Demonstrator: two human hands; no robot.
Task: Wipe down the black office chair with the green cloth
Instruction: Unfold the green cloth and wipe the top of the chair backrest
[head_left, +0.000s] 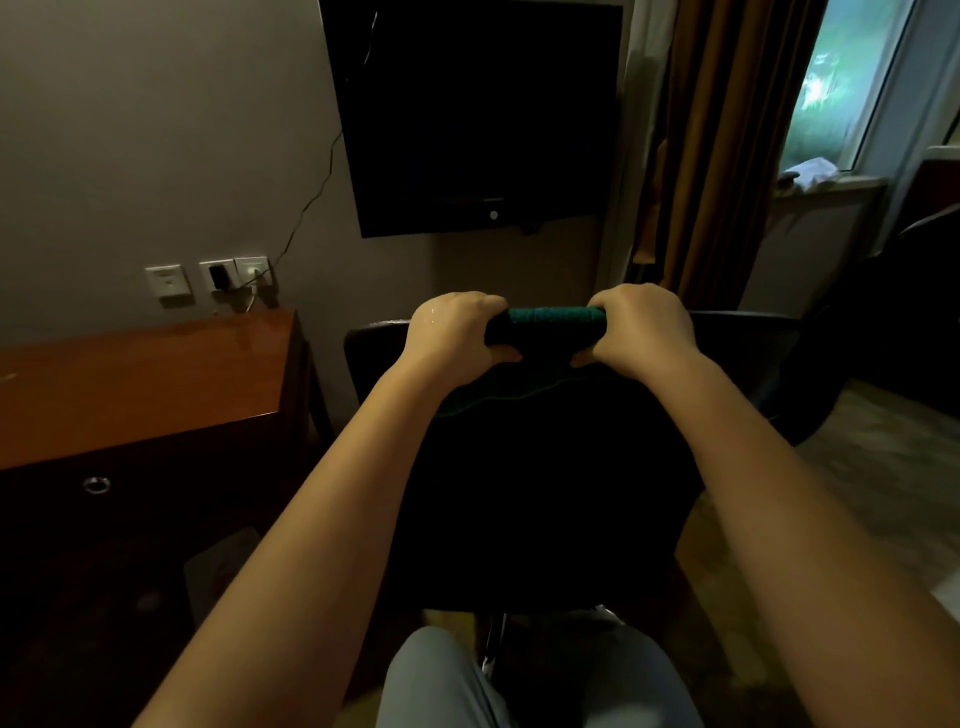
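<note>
Head view: a dark television (478, 114) hangs on the wall above and beyond the fingers (485, 304). Below them the black office chair (545, 467) fills the middle, its back turned to the person. A wooden table (140, 384) stands to the left of the fingers. A brown curtain (727, 145) hangs up and to their right, with a window (841, 88) further right. The green cloth (550, 318) is draped over the chair's top edge, between and under both hands, its hem hanging down the near side of the back. The left hand (457, 332) and right hand (644, 327) each grip the cloth and the chair edge, fingers curled over the top, thumbs on the near side. Wall sockets (208, 278) sit left of the fingers, just above the table, one with a cable plugged in. A ring pull (96, 484) shows on the table's dark front, lower left.
</note>
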